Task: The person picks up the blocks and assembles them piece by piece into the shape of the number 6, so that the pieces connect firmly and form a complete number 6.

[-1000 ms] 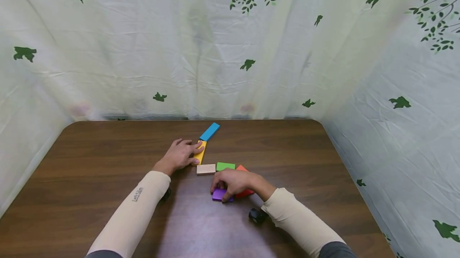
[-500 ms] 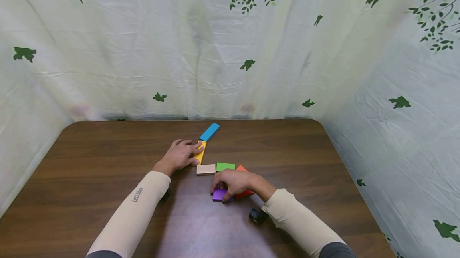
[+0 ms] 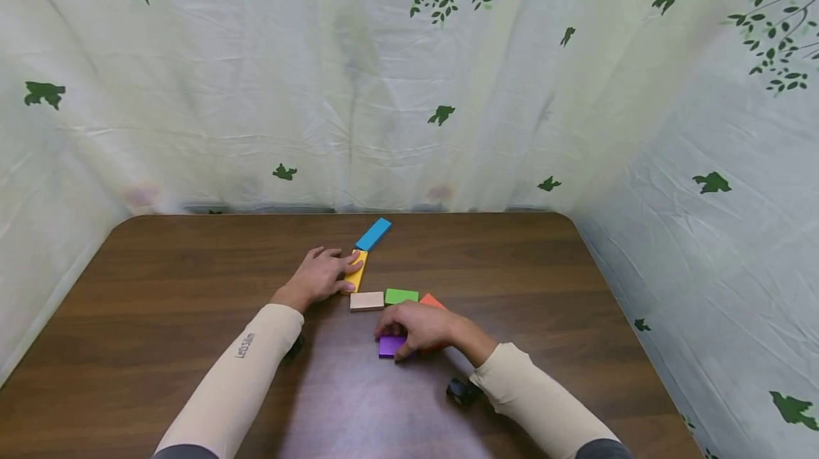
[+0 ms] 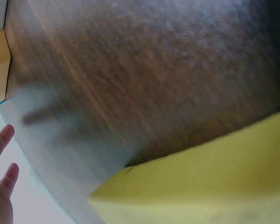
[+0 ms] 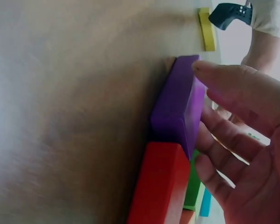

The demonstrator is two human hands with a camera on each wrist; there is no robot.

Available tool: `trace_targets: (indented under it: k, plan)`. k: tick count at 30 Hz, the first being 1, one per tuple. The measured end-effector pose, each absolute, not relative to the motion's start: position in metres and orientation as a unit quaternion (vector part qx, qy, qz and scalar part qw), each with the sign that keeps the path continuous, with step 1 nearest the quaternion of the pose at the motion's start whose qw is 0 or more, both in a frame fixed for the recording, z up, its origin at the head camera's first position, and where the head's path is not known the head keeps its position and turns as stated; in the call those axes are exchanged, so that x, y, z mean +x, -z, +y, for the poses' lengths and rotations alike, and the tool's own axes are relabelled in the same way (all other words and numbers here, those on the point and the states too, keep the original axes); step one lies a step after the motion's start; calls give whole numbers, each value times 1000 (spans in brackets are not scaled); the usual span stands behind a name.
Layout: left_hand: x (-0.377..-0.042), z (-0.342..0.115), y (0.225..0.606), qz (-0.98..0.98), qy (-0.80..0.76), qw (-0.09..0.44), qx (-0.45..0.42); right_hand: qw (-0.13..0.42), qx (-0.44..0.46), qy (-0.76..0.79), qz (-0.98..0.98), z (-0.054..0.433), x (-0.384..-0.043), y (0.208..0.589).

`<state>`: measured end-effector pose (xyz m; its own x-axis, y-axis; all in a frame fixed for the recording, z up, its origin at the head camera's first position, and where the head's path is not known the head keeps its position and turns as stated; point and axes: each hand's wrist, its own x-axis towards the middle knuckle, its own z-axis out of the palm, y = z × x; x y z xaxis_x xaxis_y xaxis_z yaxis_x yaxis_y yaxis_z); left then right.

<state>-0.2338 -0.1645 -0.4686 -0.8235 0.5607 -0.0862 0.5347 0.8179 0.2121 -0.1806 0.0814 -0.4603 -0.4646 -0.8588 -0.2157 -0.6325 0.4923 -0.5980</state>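
My right hand [image 3: 419, 324] grips a purple block [image 3: 390, 347] that lies at the near end of the row. In the right wrist view its thumb is on the purple block [image 5: 177, 93], and the other fingers curl behind. A red block [image 5: 161, 182] abuts the purple one's end. My left hand [image 3: 320, 276] rests on a yellow block [image 3: 357, 276], thumb at the near end, fingertips across the top. The outer fingers stretch past it. A blue block [image 3: 373, 234] touches its far end. Below sit a plain wood block [image 3: 367, 301] and a green block [image 3: 402, 296].
Another yellow block [image 5: 206, 30] lies close to the left wrist's black camera [image 5: 231, 15]; the left forearm hides it in the head view. The brown table's [image 3: 192, 267] far edge meets a white curtain [image 3: 288, 89] with green prints. A black camera [image 3: 462, 391] hangs under the right wrist.
My right wrist has shifted slightly right and toward me, covering more of the red block. The right fingers stay on the purple block, which barely moves. My left hand keeps its place.
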Motion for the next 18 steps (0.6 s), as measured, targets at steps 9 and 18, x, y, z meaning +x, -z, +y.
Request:
trace_targets:
  k: [9, 18]
  plan:
    - [-235, -165, 469, 951, -80, 78, 288, 187, -439, 209, 853, 88, -169, 465]
    - [-236, -165, 470, 951, -80, 83, 286, 152, -426, 223, 864, 90, -165, 470]
